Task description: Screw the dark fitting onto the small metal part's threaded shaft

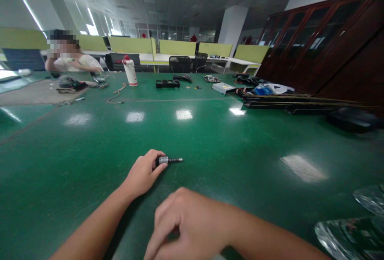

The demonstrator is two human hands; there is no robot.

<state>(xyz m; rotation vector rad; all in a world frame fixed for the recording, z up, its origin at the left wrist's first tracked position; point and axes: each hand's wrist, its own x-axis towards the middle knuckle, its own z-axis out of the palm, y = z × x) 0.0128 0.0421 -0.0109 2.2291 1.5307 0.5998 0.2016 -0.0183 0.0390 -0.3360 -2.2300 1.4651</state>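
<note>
One small cylindrical tool (163, 160) sits in my left hand (145, 172), pinched between thumb and fingers over the near half of the green table (240, 140). I cannot tell whether it touches the surface. Gripping its thick body, rather than the thin shaft (175, 160), suits a steady hold; keeping my wrist low should help, and the shaft is best left unobstructed. My right hand (192, 220) is nearer me, fingers curled; whether it holds anything, I cannot tell. The body looks silver and dark, the shaft dark and ridged, with a pale tip pointing right.
</note>
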